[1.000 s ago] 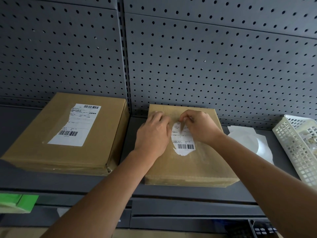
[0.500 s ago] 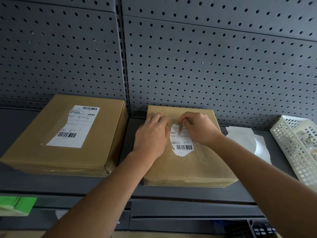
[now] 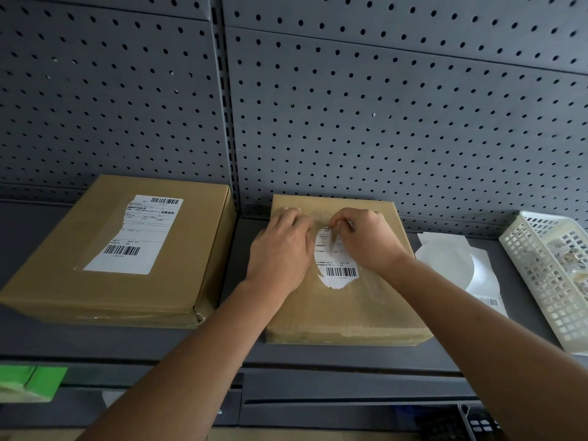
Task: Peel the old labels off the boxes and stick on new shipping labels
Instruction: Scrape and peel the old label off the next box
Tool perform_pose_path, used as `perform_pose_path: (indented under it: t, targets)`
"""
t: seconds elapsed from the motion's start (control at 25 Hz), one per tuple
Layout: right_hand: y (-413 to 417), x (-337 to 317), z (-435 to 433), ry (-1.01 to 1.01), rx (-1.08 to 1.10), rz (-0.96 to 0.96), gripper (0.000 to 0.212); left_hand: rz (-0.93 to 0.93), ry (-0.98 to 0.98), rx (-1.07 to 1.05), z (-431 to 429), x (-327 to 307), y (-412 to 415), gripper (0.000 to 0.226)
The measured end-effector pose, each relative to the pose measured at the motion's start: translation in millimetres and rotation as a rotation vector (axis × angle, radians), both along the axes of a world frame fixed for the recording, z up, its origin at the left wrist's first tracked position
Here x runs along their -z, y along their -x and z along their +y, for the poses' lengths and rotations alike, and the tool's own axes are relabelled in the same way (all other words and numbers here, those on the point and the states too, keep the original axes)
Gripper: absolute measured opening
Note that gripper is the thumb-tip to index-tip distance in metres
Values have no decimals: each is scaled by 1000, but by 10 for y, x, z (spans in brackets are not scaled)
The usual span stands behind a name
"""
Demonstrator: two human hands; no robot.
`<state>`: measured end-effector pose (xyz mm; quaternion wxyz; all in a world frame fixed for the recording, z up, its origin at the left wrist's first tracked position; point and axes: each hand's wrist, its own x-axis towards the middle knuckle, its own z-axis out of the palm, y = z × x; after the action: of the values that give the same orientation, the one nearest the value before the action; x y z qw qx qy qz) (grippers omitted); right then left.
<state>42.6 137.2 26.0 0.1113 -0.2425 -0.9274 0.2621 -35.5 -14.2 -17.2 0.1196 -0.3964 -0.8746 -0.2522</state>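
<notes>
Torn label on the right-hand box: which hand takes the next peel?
Right, probably. The right hand has its fingers curled at the top edge of the label, seemingly pinching it. The left hand rests on the box beside it, bracing.

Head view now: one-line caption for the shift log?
Right hand pinches the torn old label on the right box while the left hand steadies it; another labelled box sits left.

Shelf (image 3: 95, 343): boxes (image 3: 63, 265), sheets (image 3: 445, 259), basket (image 3: 541, 281)
</notes>
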Motion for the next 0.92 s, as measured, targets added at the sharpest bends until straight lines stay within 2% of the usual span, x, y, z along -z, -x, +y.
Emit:
perform_pose_path:
  t: [0.32,0.52,0.8,0.92]
  targets:
    - [36,-14,19,38,1,-72,31,-4,36,-4,3,-17,-3,32]
    - [-26,-4,33,97,51,18,30,2,29,-2,-5,-13,-5,27]
    - [32,0,-7,15,34,-78,32,4,37,2,-3,-14,-3,34]
    - [-7,3,3,76,38,-19,32,-5,26,9,-2,-21,-3,32]
